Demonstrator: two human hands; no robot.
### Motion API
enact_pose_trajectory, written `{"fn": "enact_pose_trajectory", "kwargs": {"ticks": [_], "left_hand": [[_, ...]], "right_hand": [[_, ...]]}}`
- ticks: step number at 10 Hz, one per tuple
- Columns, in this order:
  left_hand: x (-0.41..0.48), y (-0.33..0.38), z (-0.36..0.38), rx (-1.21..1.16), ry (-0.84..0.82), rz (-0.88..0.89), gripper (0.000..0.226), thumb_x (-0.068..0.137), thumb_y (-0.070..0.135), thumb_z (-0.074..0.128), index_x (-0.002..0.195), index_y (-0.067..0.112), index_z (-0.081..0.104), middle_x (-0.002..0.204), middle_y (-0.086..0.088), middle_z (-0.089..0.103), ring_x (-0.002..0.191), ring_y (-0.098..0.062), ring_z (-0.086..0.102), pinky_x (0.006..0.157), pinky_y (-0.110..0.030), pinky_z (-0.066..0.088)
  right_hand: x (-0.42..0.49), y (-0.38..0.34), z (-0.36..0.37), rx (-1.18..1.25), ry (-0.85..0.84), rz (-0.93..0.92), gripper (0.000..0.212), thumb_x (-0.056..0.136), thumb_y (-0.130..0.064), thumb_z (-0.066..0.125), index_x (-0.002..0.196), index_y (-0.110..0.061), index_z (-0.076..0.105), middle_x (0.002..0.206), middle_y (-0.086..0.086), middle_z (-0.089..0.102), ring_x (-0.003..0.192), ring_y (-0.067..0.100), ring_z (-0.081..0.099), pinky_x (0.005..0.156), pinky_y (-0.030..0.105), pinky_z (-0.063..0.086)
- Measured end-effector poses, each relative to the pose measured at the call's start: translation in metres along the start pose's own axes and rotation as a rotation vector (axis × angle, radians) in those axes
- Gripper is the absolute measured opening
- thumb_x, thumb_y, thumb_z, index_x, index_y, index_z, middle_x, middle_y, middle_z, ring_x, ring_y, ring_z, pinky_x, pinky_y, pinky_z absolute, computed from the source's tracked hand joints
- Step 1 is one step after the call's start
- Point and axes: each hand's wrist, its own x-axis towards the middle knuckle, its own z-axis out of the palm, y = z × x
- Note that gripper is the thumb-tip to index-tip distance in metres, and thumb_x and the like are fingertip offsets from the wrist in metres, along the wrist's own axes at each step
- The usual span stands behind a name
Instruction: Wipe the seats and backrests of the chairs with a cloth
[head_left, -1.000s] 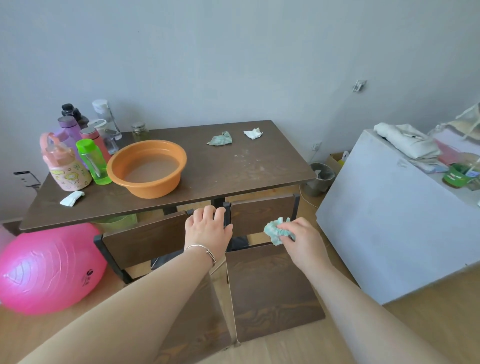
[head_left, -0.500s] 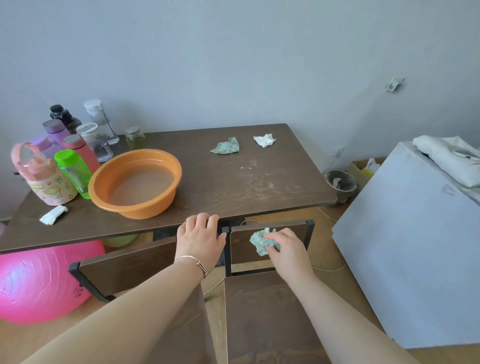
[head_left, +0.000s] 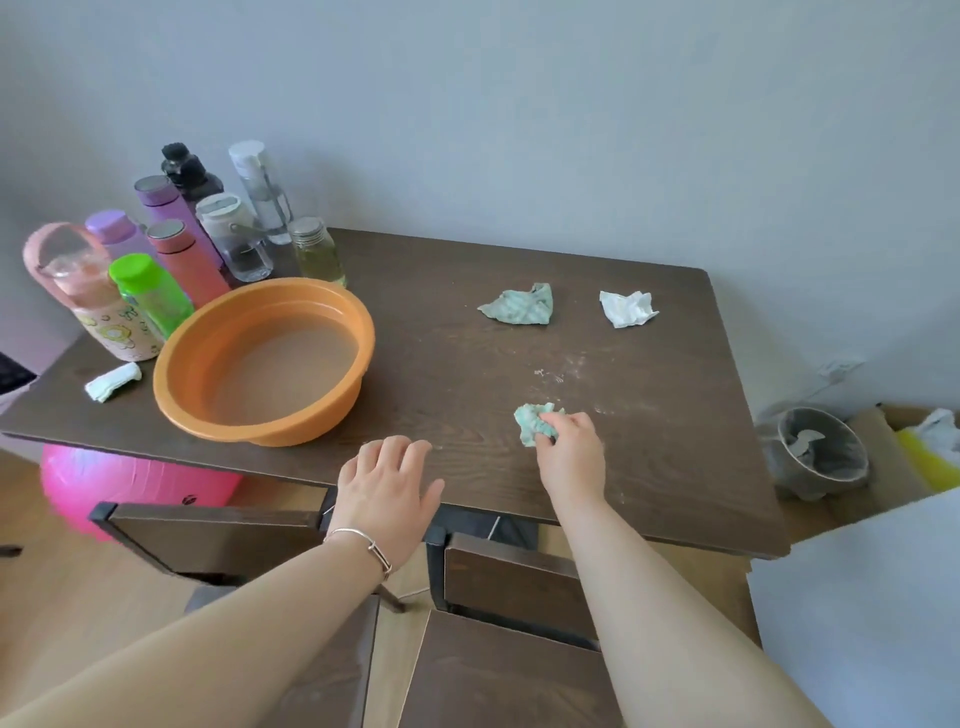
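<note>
Table (head_left: 649, 415), dark wood, set against the wall. Two chairs tucked at its near edge, left backrest (head_left: 208, 535) and right backrest (head_left: 509, 577) within easy reach. Basin (head_left: 249, 431), orange, appears to hold water, likely for wetting cloths. Left hand (head_left: 387, 493): fingers straight and spread, resting on the table edge, probably for support. Right hand (head_left: 571, 457): curled round the crumpled green cloth (head_left: 532, 423), over the tabletop, off both chairs.
</note>
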Motion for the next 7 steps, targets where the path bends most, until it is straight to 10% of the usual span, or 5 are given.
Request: {"fn": "enact_pose_trajectory", "kwargs": {"ticks": [5, 7], "left_hand": [[-0.005, -0.003, -0.006, 0.026, -0.012, -0.028, 0.048, 0.097, 0.051, 0.033, 0.140, 0.031, 0.034, 0.140, 0.006, 0.039, 0.133, -0.021, 0.030, 0.111, -0.042, 0.029], [-0.017, 0.004, -0.038, 0.054, 0.069, 0.013, 0.047, 0.098, 0.051, 0.031, 0.141, 0.030, 0.031, 0.142, 0.004, 0.036, 0.133, -0.022, 0.030, 0.110, -0.041, 0.029]], "right_hand": [[0.019, 0.021, 0.025, -0.208, -0.207, 0.052, 0.044, 0.093, -0.023, 0.058, 0.137, -0.027, 0.049, 0.128, 0.005, 0.046, 0.115, 0.027, 0.040, 0.085, 0.040, 0.047], [-0.010, 0.001, -0.012, -0.247, -0.047, -0.098, 0.041, 0.089, -0.032, 0.064, 0.128, -0.023, 0.052, 0.123, 0.005, 0.053, 0.107, 0.027, 0.048, 0.088, 0.041, 0.048]]}}
